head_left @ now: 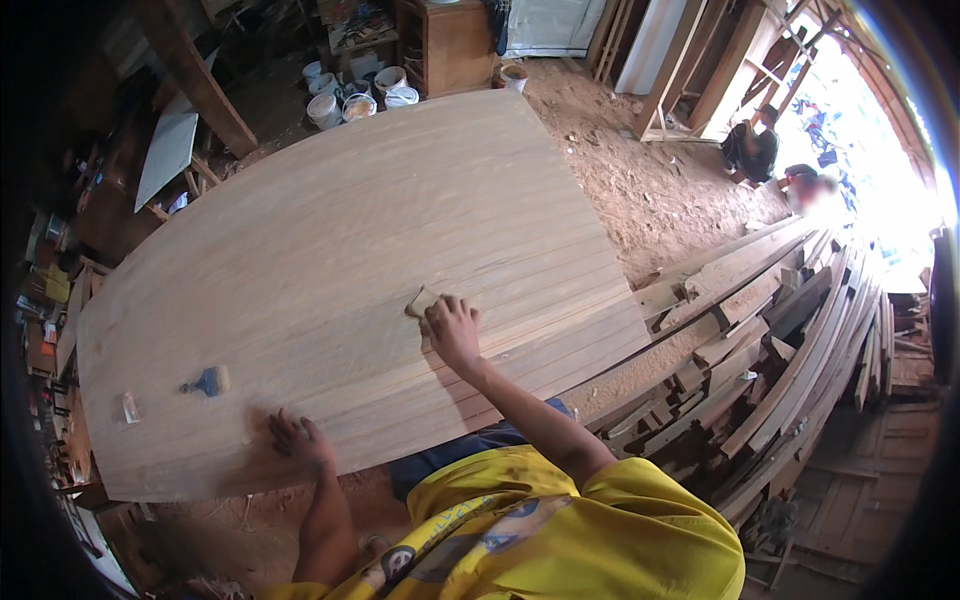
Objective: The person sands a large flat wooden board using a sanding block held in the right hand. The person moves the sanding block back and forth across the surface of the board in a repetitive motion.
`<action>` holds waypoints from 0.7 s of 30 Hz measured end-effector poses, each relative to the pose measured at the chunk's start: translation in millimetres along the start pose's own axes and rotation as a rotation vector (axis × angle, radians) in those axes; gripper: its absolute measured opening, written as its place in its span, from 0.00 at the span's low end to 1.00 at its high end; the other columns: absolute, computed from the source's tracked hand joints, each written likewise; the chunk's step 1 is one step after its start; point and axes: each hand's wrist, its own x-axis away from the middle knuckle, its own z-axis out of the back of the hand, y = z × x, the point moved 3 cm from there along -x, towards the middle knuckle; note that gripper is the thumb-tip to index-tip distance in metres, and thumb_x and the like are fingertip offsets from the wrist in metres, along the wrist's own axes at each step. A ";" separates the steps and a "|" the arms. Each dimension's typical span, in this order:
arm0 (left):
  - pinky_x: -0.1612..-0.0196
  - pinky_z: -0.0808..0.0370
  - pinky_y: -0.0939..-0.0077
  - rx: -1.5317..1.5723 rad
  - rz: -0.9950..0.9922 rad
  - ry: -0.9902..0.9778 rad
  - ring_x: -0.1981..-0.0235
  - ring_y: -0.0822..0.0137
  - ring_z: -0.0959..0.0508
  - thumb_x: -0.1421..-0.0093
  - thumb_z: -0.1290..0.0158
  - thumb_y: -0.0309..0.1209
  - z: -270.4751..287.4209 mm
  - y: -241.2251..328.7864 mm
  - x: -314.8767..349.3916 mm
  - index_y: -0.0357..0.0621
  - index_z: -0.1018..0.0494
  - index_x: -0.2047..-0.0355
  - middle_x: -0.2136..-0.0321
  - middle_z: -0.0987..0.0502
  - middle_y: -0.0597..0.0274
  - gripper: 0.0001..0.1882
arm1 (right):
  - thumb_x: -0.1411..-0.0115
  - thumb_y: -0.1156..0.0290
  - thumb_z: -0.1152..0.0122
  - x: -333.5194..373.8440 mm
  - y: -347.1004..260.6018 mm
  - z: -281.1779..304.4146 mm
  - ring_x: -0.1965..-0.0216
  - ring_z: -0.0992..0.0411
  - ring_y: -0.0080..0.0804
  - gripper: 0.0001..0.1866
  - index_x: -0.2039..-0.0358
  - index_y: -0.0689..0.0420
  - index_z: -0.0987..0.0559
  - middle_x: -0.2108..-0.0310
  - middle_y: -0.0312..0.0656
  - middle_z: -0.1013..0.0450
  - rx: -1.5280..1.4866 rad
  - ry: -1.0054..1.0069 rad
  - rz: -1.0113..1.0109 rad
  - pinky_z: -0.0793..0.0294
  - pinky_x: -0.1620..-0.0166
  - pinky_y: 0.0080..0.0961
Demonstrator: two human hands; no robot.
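Observation:
In front of me lies a large wooden panel (330,250), pale brown, with fine lines running along its near part. My right hand (455,332) is closed round a small tan pad (421,302), which looks like folded sandpaper, and presses it to the panel's surface. Close to the near edge, my left hand (298,442) rests on the wood with its fingers spread and nothing in them. Farther left on the panel are a blue brush-like tool (208,382) and a small pale object (131,408) whose kind I cannot make out.
Stacked timber planks (740,370) crowd the right side. Several white buckets (358,106) stand beyond the far edge, near a brown wooden cabinet (458,48). Two people (752,150) are low down near the bright opening at the far right. A wooden post (195,75) slants at the far left.

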 end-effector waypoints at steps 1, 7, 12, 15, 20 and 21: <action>0.35 0.52 0.44 0.023 0.004 -0.011 0.34 0.53 0.46 0.36 0.58 0.41 -0.9 1.6 -0.4 0.51 0.42 0.39 0.37 0.43 0.50 0.26 | 0.43 0.62 0.40 10.2 1.3 -3.2 0.51 0.37 0.44 0.12 0.61 0.51 0.26 0.52 0.44 0.33 -0.009 -0.080 0.033 0.42 0.49 0.45; 0.36 0.51 0.43 0.010 -0.035 0.019 0.34 0.53 0.46 0.36 0.58 0.41 5.4 2.7 6.1 0.50 0.42 0.39 0.37 0.43 0.50 0.25 | 0.44 0.60 0.39 22.0 17.8 17.0 0.51 0.37 0.44 0.13 0.61 0.51 0.26 0.53 0.44 0.33 -0.007 -0.130 0.123 0.44 0.50 0.46; 0.36 0.49 0.43 -0.045 -0.017 -0.019 0.34 0.52 0.46 0.36 0.59 0.42 2.5 5.9 2.1 0.49 0.42 0.39 0.36 0.43 0.50 0.26 | 0.44 0.60 0.39 -21.0 28.6 8.5 0.52 0.37 0.47 0.14 0.61 0.53 0.27 0.55 0.46 0.33 -0.015 -0.003 -0.098 0.44 0.49 0.47; 0.36 0.50 0.43 -0.072 -0.018 -0.011 0.34 0.51 0.47 0.35 0.60 0.42 1.5 5.6 2.0 0.49 0.43 0.39 0.36 0.44 0.50 0.26 | 0.44 0.61 0.39 -21.5 20.6 1.5 0.51 0.37 0.46 0.13 0.62 0.52 0.27 0.55 0.46 0.33 -0.004 0.044 -0.017 0.44 0.50 0.46; 0.35 0.51 0.43 -0.061 -0.011 -0.019 0.34 0.52 0.48 0.35 0.61 0.43 -1.2 4.1 5.7 0.49 0.44 0.38 0.35 0.46 0.50 0.27 | 0.45 0.60 0.38 -17.0 17.1 0.2 0.51 0.37 0.45 0.13 0.63 0.51 0.27 0.54 0.45 0.33 -0.050 -0.018 -0.018 0.44 0.50 0.46; 0.35 0.51 0.43 -0.053 -0.005 -0.033 0.34 0.52 0.48 0.35 0.61 0.43 0.0 6.1 5.7 0.49 0.44 0.38 0.35 0.46 0.50 0.27 | 0.45 0.60 0.38 -15.5 20.2 1.2 0.51 0.37 0.45 0.13 0.62 0.51 0.27 0.54 0.45 0.33 -0.038 0.011 -0.013 0.44 0.50 0.46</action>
